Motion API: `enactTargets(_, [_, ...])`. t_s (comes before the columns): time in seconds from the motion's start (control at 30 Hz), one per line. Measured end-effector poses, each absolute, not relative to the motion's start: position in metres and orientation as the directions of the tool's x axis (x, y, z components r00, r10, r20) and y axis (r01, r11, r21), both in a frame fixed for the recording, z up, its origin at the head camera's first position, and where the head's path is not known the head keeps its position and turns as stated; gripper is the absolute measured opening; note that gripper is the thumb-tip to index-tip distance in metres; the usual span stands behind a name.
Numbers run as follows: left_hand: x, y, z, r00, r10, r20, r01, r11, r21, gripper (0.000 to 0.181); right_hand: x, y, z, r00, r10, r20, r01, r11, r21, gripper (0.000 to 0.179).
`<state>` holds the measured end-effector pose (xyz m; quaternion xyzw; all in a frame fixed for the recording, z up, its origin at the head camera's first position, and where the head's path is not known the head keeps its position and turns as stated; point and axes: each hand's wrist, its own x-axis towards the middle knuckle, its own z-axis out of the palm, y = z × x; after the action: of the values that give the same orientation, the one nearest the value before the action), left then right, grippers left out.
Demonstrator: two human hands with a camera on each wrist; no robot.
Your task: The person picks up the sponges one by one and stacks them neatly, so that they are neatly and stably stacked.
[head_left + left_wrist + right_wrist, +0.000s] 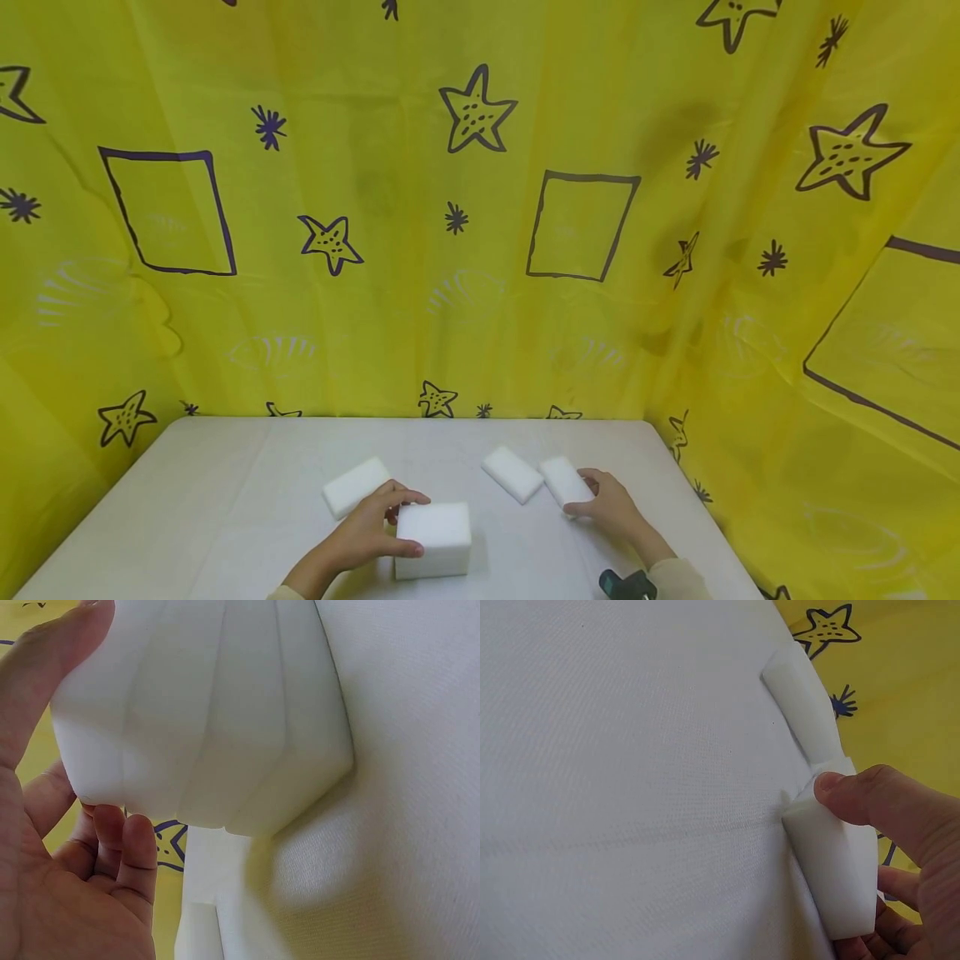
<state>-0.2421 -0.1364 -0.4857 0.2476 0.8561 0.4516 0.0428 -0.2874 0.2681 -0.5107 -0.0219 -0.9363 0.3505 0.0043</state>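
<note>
A stack of several white sponges [438,533] stands at the table's near middle. My left hand [375,527] holds its top from the left, thumb on the near side and fingers at the far side; the left wrist view shows the layers of the stack [202,720] flush together. Over on the right, my right hand [611,507] grips a single white sponge [564,481] between thumb and fingers. In the right wrist view, this sponge [832,859] is tilted on the table, close to another sponge [799,697] beyond it.
One loose sponge [512,474] lies left of the right hand's sponge. Another sponge [356,487] lies behind the left hand. A white cloth covers the table [247,500]. Yellow patterned curtains [405,317] hang behind and beside it. A dark device [627,585] is by the right wrist.
</note>
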Motion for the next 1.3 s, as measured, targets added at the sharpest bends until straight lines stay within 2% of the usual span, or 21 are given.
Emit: enactTargets(1.3, [-0.242,-0.136,-0.484,-0.874,0.469,0.127,0.362,0.455,0.813,0.056,-0.286,0.268,-0.492,-1.0,0.003,0.018,-0.009,0.771,-0.637,0.068])
